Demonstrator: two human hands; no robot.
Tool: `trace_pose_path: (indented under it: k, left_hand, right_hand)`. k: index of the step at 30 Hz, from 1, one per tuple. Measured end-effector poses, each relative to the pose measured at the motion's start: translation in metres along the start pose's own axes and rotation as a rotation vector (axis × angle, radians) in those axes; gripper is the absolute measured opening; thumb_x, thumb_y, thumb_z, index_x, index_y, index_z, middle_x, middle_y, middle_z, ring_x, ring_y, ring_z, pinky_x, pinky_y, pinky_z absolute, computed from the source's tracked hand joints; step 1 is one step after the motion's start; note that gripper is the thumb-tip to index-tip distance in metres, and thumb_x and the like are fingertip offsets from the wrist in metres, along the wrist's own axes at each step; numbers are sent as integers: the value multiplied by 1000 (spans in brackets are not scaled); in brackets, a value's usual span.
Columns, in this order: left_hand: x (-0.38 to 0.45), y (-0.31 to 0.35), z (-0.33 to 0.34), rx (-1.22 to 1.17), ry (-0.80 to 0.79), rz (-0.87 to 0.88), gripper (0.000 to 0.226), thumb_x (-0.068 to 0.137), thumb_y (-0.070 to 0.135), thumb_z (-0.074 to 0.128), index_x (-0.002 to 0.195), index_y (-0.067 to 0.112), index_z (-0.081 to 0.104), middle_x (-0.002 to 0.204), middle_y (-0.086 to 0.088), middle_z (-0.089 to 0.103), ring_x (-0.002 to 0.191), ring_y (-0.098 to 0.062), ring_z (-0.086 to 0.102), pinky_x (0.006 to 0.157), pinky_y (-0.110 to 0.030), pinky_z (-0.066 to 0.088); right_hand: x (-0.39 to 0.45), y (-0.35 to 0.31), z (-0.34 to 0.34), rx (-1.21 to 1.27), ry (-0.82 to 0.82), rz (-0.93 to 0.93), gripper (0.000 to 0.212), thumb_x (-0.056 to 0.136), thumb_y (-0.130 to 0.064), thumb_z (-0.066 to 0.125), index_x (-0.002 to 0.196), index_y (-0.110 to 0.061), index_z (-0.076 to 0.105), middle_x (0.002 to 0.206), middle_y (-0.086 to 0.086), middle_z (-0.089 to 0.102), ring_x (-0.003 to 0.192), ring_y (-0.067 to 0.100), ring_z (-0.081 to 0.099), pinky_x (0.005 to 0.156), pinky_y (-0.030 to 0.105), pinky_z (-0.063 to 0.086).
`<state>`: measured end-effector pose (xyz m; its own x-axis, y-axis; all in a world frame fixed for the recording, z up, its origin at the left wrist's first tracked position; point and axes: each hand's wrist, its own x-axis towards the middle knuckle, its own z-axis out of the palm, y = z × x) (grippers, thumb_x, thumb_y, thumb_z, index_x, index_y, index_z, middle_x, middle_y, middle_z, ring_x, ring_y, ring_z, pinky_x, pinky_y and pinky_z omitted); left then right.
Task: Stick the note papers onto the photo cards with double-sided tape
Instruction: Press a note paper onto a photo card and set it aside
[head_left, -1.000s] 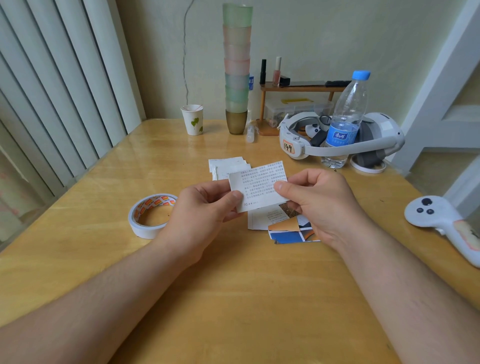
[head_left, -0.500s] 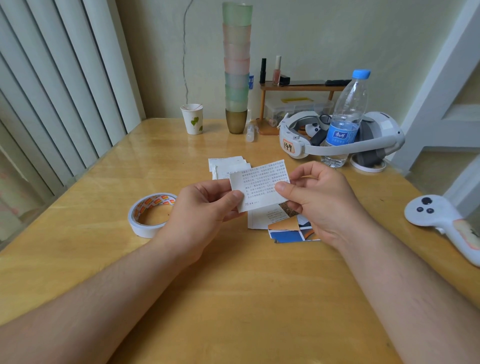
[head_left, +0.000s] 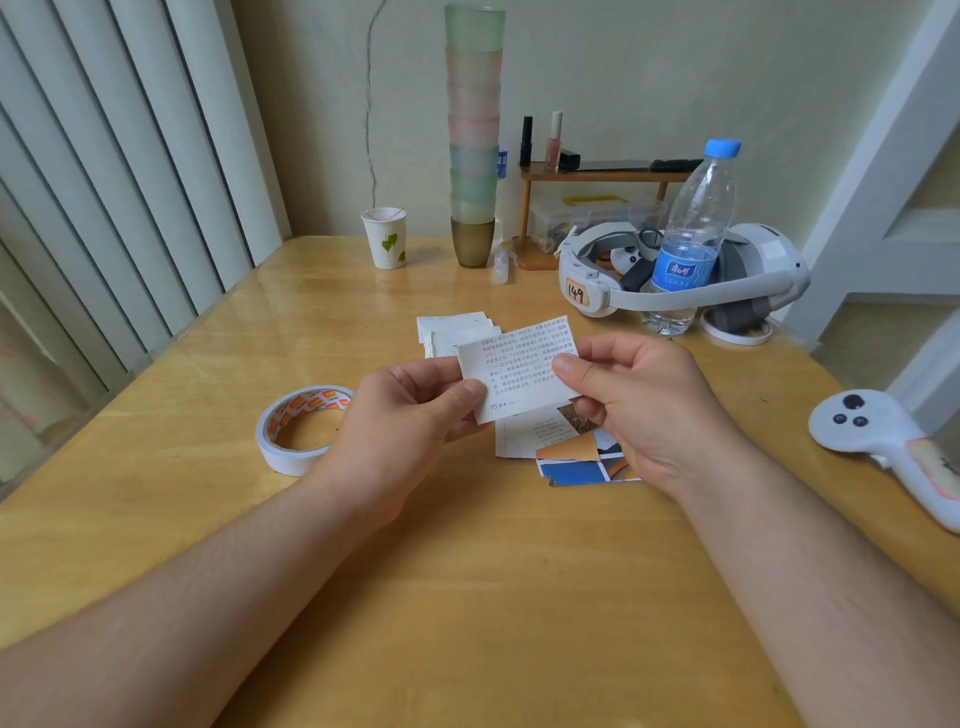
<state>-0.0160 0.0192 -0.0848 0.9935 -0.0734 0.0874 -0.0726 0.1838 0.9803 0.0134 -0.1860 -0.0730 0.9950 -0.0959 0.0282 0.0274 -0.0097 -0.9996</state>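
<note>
Note paper (head_left: 522, 364) between both hands' grip.

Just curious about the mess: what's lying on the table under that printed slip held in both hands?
Under the slip lie a printed page piece and overlapping colourful photo cards, orange and blue. The right hand covers their right side, so their number and full pictures stay hidden.

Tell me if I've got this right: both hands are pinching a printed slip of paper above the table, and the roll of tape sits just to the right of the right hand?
Not quite. The head view shows the roll of tape lying to the left of the left hand, not right of the right hand. The rest holds: both hands pinch the printed slip of paper above the table.
</note>
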Motion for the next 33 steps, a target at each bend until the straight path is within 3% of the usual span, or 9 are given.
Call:
trace_pose_path:
  k: [13,19,33]
  left_hand:
    - [-1,1,1,-9,4,10,21,101,-4,60,111,6,76,108,-6,81,101,-20,78,82,-25,62]
    - [-2,1,1,6,-15,29,22,101,-4,60,112,8,76,107,-5,81,99,-17,78,78,-20,60]
    - [-2,-4,0,109,-38,79,22,101,0,63,117,8,76,108,-5,81,102,-19,78,85,-24,60]
  right_hand:
    - [1,2,0,-3,0,31,18,91,-17,80,108,-15,76,100,2,81,97,23,73,70,26,52]
    - [-9,-6,6,12,-117,77,10,96,-17,72,103,-18,79,100,-3,81,103,21,72,87,36,52]
    - [-15,-4,14,-15,-176,37,11,95,-13,72,104,-18,76,99,-1,82,99,21,77,77,32,54]
